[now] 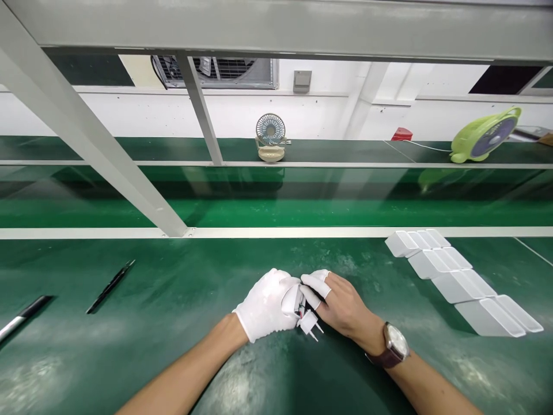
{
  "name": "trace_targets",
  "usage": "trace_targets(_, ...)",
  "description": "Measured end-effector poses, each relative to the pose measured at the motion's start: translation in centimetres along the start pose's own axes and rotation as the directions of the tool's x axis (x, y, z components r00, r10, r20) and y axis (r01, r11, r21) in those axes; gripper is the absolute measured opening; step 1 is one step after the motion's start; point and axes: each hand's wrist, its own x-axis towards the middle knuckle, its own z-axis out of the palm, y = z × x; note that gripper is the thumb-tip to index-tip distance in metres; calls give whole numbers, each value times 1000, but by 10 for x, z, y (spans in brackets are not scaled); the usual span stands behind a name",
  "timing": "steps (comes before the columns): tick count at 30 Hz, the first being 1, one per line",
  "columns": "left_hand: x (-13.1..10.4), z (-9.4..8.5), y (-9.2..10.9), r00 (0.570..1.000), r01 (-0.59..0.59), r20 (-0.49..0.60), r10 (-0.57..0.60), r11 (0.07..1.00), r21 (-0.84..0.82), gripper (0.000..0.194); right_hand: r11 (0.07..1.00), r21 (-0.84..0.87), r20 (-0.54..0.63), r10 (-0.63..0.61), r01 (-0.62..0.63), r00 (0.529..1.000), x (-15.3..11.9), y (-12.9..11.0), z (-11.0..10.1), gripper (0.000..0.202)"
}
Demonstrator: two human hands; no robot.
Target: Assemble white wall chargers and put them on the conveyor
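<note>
My left hand [268,305], in a white glove, is wrapped round a small white housing [298,301] near the middle of the green bench. A white two-pin plug part [308,323] hangs at the housing's lower right, its pins pointing down and right, with small coloured wires showing between the two. My right hand [339,300] wears white finger covers, and its closed fingers touch the housing's right side. Its fingertips partly hide what they pinch.
Several white open housings [469,285] stand in slanting rows on the right. A black pen [111,286] and a black-and-silver tool [23,317] lie left. A grey frame post [99,127] slants down to the bench's back edge. Beyond are a small fan [271,137] and a green fan [486,135].
</note>
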Motion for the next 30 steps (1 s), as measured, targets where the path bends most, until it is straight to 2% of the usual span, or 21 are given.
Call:
trace_targets(2, 0, 0, 0, 1000, 5, 3, -5, 1000, -27, 12, 997, 55, -60, 60, -57, 996, 2, 0, 0, 48)
trace_targets(5, 0, 0, -1, 1000, 15, 0, -15, 999, -46, 14, 984, 157, -86, 99, -85, 991, 6, 0, 0, 47)
trace_targets(10, 2, -1, 0, 1000, -4, -14, 3, 1000, -31, 18, 970, 238, -18, 56, -50, 998, 8, 0, -1, 49)
trace_targets(15, 5, -3, 1, 999, -5, 34, 7, 999, -41, 21, 968, 247, 68, 30, -46, 997, 7, -3, 0, 51)
trace_targets(17, 4, -4, 1, 999, 11, 36, -9, 998, -57, 22, 961, 267, 67, 52, -68, 996, 7, -3, -1, 49)
trace_targets(23, 6, -8, 2, 999, 48, 23, -45, 989, -141, 25, 933, 333, -44, 156, -132, 987, 6, -1, -4, 44)
trace_targets(30, 6, -9, 1, 1000, 25, 20, -22, 990, -140, 22, 940, 318, 45, 114, -123, 992, 4, -2, -1, 52)
